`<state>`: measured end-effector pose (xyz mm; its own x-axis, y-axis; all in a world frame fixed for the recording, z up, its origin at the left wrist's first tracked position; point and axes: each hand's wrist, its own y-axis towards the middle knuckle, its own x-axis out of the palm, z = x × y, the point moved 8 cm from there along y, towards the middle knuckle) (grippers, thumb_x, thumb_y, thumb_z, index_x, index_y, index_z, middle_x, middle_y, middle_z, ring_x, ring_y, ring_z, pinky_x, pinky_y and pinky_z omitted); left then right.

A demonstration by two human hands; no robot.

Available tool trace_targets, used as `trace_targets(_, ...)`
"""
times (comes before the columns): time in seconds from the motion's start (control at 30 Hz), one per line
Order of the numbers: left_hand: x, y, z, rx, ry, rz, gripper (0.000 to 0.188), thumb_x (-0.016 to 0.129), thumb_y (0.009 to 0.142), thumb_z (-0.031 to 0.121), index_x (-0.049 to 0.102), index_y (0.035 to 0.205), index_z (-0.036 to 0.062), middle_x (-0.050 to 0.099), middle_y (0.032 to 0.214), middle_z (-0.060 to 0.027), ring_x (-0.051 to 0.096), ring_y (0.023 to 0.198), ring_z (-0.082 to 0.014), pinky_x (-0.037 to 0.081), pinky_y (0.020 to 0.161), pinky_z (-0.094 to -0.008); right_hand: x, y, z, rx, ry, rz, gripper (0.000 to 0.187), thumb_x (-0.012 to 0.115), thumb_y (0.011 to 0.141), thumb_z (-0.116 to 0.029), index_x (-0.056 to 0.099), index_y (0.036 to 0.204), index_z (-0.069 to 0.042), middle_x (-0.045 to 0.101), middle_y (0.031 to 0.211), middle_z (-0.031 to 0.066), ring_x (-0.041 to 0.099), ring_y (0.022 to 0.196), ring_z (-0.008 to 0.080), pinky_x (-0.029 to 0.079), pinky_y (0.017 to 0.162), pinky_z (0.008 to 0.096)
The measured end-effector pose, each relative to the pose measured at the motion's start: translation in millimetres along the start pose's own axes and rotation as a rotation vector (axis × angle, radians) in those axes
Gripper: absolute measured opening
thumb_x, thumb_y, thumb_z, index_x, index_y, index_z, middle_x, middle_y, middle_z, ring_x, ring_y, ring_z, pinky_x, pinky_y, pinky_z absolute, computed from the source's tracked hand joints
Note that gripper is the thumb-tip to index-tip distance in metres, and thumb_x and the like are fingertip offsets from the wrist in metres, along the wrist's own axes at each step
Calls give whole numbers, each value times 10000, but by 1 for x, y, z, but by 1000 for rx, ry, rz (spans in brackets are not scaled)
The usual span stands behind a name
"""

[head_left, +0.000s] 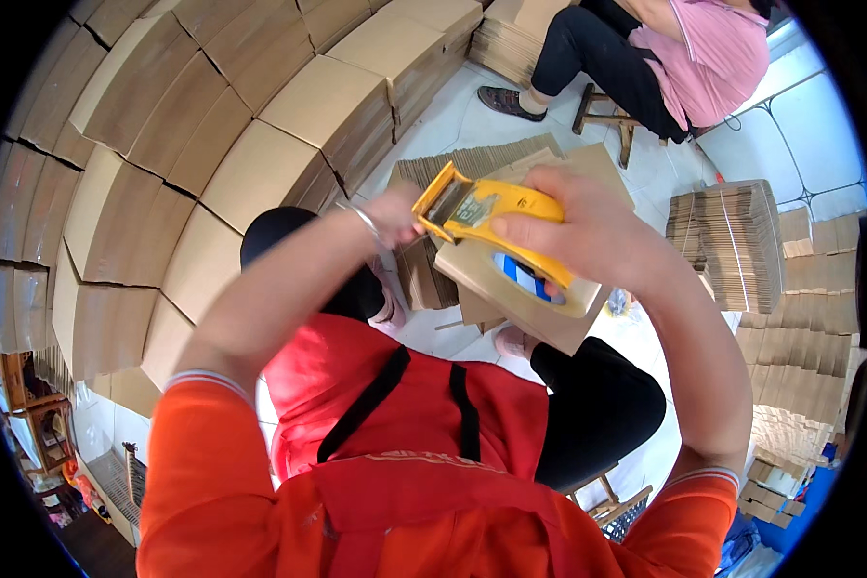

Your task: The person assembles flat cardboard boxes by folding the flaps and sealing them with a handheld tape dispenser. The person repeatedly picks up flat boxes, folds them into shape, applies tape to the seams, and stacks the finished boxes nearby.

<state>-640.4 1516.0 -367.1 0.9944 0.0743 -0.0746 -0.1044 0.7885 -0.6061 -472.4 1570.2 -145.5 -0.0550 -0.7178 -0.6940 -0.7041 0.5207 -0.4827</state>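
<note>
My right hand is closed around a yellow tape dispenser, its thumb lying along the top. A roll of tape with a blue core sits in the dispenser's underside. Close by the dispenser's front end is my left hand, smeared by motion, with a bracelet on its wrist; whether it pinches anything cannot be made out. Beneath both hands lies a brown cardboard piece, partly hidden by the dispenser and my right hand. Under it are stacked flat cardboard sheets.
Rows of stacked cardboard boxes line the left and far side. Strapped bundles of flattened cardboard stand at the right. A person in a pink top sits on a low wooden stool at the far right. White tiles cover the floor.
</note>
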Motion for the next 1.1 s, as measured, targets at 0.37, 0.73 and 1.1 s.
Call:
trace_targets(0.37,64,36,-33,402,618,-27,646,676,792,83,477,1407,95,538,1320,-193,515,1227,-284,425,1020,-358,1,-2,8,47,32,25,476,738,853,-412,576,1070,-22,620,887,77,599,838,147,494,732,290)
trace_targets(0.73,61,-64,76,401,-68,-693,1182,879,656,90,111,1553,63,467,1413,-71,434,1290,-162,332,1106,-302,-4,5,8,-68,66,38,681,682,812,-542,578,1238,-22,663,1031,164,653,951,252,503,813,332)
trace_targets(1.1,52,-49,88,586,127,-496,1244,919,509,267,196,1503,80,333,1485,-69,278,1432,-218,163,1180,-346,-24,-96,106,-8,400,-26,717,769,760,-463,593,1312,-40,682,1075,117,656,934,208,516,852,293)
